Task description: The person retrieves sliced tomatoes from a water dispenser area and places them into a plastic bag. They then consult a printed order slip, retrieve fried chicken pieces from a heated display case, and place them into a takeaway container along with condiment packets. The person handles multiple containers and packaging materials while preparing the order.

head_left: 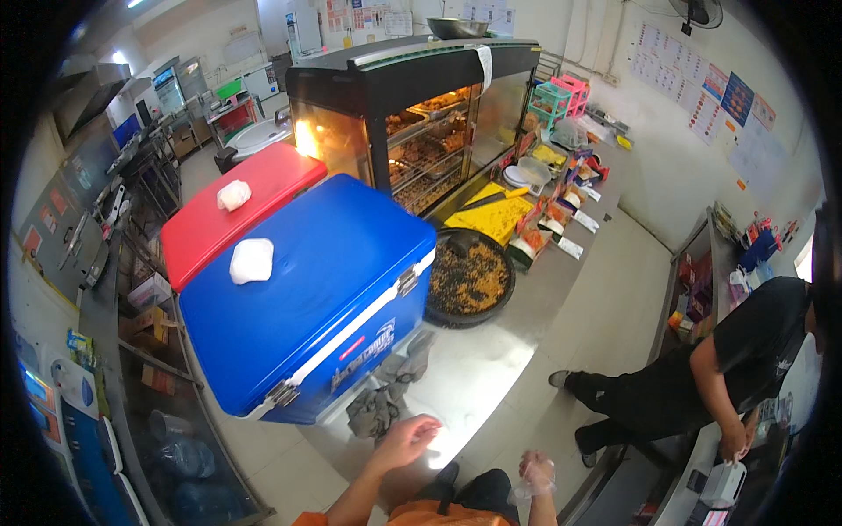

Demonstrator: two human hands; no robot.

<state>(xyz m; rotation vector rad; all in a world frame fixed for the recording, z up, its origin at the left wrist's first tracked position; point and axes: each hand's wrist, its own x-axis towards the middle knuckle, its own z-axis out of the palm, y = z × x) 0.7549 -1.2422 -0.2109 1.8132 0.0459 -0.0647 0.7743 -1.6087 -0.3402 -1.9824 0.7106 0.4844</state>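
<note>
Kitchen: white walls with posted sheets [671, 70], pale tiled floor [627, 289], metal shelving along both sides.
Tabletop: bare metal [478, 373] in front of the person, shining brightly at its near end.
Left hand: above the near end of the tabletop [410, 440], fingers loosely stretched and close together, with nothing visible in them; nearest to the grey cloth.
Right hand: beyond the tabletop's right edge [537, 475], fingers curled, clear plastic [524, 487] around it; cannot tell whether it grips anything.
Grey cloth: crumpled on the tabletop [373, 412], just beside the blue cooler's front.
Blue cooler: left of the tabletop's bare part [324, 280], lid down, 2 metal latches in view, 1 white folded cloth [253, 261] on top.
Red cooler: beyond the blue one [281, 175], with 1 white bundle [234, 195] on its lid.
Black pan: right of the blue cooler [460, 323], holding brown and dark crumbs [478, 276].
Yellow board: behind the pan [504, 223], 1 long dark tool [487, 201] lying across it.
Heated cabinet: lit, with food on its racks [329, 101].
Co-worker: at the right [745, 351], in dark clothes, hands near a white device [724, 485].
</note>
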